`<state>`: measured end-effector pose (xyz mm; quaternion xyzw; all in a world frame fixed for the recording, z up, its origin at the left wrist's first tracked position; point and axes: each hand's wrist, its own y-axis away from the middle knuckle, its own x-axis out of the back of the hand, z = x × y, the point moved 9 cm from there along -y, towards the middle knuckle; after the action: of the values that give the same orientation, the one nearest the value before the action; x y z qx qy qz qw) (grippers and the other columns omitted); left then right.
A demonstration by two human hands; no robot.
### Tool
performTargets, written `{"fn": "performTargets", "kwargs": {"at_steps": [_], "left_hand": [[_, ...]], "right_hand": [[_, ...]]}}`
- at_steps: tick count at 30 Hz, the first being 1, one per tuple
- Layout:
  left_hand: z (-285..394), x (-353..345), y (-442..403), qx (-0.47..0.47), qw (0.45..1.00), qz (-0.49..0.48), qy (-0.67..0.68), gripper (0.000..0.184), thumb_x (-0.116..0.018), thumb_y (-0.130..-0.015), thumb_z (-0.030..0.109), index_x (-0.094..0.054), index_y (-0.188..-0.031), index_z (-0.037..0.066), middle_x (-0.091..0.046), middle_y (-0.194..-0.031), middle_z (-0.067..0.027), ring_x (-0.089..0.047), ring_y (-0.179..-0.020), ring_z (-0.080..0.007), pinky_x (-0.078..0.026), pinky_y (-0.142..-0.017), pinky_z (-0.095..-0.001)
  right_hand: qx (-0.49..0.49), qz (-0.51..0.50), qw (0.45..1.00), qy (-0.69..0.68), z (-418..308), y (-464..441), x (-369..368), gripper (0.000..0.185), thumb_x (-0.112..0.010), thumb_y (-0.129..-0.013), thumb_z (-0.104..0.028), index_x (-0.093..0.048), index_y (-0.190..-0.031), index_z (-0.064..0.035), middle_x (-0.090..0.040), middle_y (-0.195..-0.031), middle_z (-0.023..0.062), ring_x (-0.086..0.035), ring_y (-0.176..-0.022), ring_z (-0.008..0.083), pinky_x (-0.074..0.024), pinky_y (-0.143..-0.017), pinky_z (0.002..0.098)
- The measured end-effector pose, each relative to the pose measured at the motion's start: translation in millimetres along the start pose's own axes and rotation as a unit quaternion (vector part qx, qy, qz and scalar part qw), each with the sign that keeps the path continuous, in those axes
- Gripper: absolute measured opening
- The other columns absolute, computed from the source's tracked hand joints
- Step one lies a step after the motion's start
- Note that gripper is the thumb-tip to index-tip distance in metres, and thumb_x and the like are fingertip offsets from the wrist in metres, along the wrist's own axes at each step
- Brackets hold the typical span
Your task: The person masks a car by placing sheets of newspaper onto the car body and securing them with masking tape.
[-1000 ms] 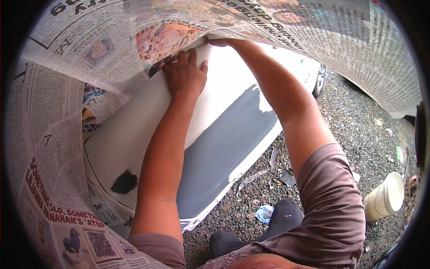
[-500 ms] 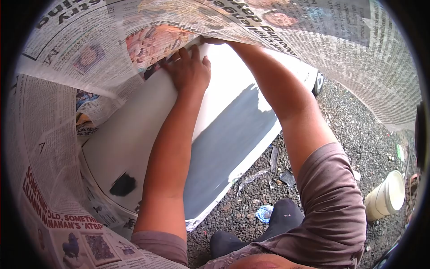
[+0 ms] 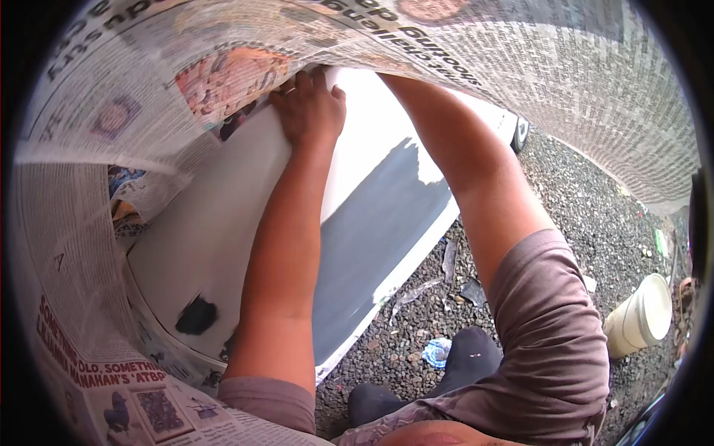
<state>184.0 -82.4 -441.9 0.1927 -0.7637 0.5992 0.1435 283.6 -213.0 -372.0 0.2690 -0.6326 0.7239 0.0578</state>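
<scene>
Newspaper sheets hang across the top and wrap round the left side, close to the camera. Beneath them lies a white car body panel with a grey patch along its lower side and a dark spot near its lower left corner. My left hand rests on the far upper part of the panel, its fingers spread at the newspaper's lower edge and its thumb apart. My right arm reaches over the panel and under the newspaper, which hides my right hand.
Gravel ground runs along the right, with a white bucket, a crumpled blue-and-white wrapper and scraps of plastic on it. A wheel shows beyond my right arm. My shoes stand at the bottom.
The newspaper overhead has shifted in view and hangs lower over my right wrist, covering my right hand fully. My left hand stays on the panel, slightly farther up and left in view.
</scene>
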Motion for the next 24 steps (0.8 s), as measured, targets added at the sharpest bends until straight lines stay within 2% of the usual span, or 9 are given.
{"fn": "performTargets", "kwargs": {"at_steps": [7, 12, 14, 15, 17, 20, 22, 24], "left_hand": [[1.2, 2.3, 1.1, 0.001, 1.000, 0.016, -0.018, 0.053, -0.048, -0.107, 0.048, -0.057, -0.149, 0.018, -0.056, -0.152, -0.0105, -0.046, -0.148, -0.0348, -0.023, -0.123, -0.0664], [1.0, -1.6, 1.1, -0.004, 1.000, -0.015, -0.020, 0.057, -0.048, -0.105, 0.054, -0.059, -0.148, 0.018, -0.054, -0.154, -0.0125, -0.048, -0.146, -0.0342, -0.022, -0.122, -0.0678], [2.4, 5.2, 4.4, -0.026, 1.000, 0.011, 0.011, 0.060, -0.058, -0.101, 0.049, -0.059, -0.147, 0.012, -0.059, -0.148, -0.0202, -0.055, -0.136, -0.0404, -0.037, -0.112, -0.0590], [0.9, 8.3, 7.5, -0.028, 1.000, 0.009, 0.007, 0.060, -0.058, -0.101, 0.049, -0.059, -0.147, 0.012, -0.059, -0.148, -0.0202, -0.055, -0.136, -0.0404, -0.037, -0.112, -0.0590], [0.9, 24.9, 8.5, -0.040, 0.982, 0.025, 0.181, 0.057, -0.060, -0.099, 0.044, -0.060, -0.144, 0.009, -0.059, -0.147, -0.0217, -0.055, -0.135, -0.0413, -0.037, -0.114, -0.0577], [3.5, 20.0, -4.9, -0.008, 0.980, 0.085, 0.181, 0.049, -0.061, -0.099, 0.037, -0.064, -0.135, 0.004, -0.060, -0.145, -0.0228, -0.056, -0.134, -0.0408, -0.038, -0.118, -0.0520], [0.2, 21.9, -1.3, 0.001, 0.975, 0.079, 0.208, 0.048, -0.061, -0.099, 0.035, -0.065, -0.133, 0.002, -0.060, -0.145, -0.0229, -0.056, -0.133, -0.0405, -0.039, -0.119, -0.0501], [-5.7, 32.3, -1.2, 0.002, 0.971, 0.039, 0.237, 0.049, -0.061, -0.098, 0.036, -0.064, -0.134, 0.003, -0.060, -0.145, -0.0225, -0.056, -0.133, -0.0402, -0.039, -0.119, -0.0499]], "right_hand": [[-0.002, 0.013, 1.000, -0.025, 1.0, 5.1, 6.8, 0.057, -0.070, -0.095, -0.031, -0.054, -0.148, -0.0200, -0.073, -0.104, 0.0179, -0.071, -0.099, 0.0401, -0.0563, -0.087, 0.0514], [0.003, 0.022, 0.999, -0.040, -2.4, 11.1, 11.0, 0.058, -0.070, -0.095, -0.029, -0.052, -0.149, -0.0202, -0.074, -0.100, 0.0185, -0.072, -0.096, 0.0411, -0.0572, -0.084, 0.0517], [0.001, 0.020, 0.998, -0.053, -3.5, 12.2, 11.8, 0.058, -0.070, -0.095, -0.029, -0.051, -0.150, -0.0203, -0.074, -0.099, 0.0188, -0.072, -0.094, 0.0415, -0.0575, -0.083, 0.0519], [-0.002, 0.020, 0.998, -0.062, -4.3, 13.0, 12.0, 0.058, -0.070, -0.095, -0.029, -0.051, -0.150, -0.0204, -0.074, -0.098, 0.0189, -0.072, -0.093, 0.0417, -0.0577, -0.083, 0.0519], [-0.016, 0.017, 0.996, -0.091, -5.0, 17.4, 15.5, 0.059, -0.070, -0.095, -0.028, -0.050, -0.150, -0.0205, -0.074, -0.096, 0.0191, -0.073, -0.092, 0.0421, -0.0580, -0.082, 0.0520], [-0.045, -0.001, 0.988, -0.151, -8.5, 19.1, 26.9, 0.059, -0.070, -0.096, -0.028, -0.049, -0.151, -0.0206, -0.075, -0.094, 0.0195, -0.074, -0.090, 0.0427, -0.0585, -0.080, 0.0522], [-0.070, -0.027, 0.978, -0.194, -11.8, 20.5, 39.9, 0.060, -0.069, -0.096, -0.027, -0.049, -0.151, -0.0207, -0.075, -0.092, 0.0197, -0.074, -0.088, 0.0431, -0.0589, -0.079, 0.0523], [-0.138, -0.088, 0.952, -0.258, -5.7, 34.7, 56.0, 0.064, -0.070, -0.095, -0.026, -0.044, -0.153, -0.0211, -0.075, -0.094, 0.0217, -0.074, -0.091, 0.0438, -0.0584, -0.080, 0.0530]]}}
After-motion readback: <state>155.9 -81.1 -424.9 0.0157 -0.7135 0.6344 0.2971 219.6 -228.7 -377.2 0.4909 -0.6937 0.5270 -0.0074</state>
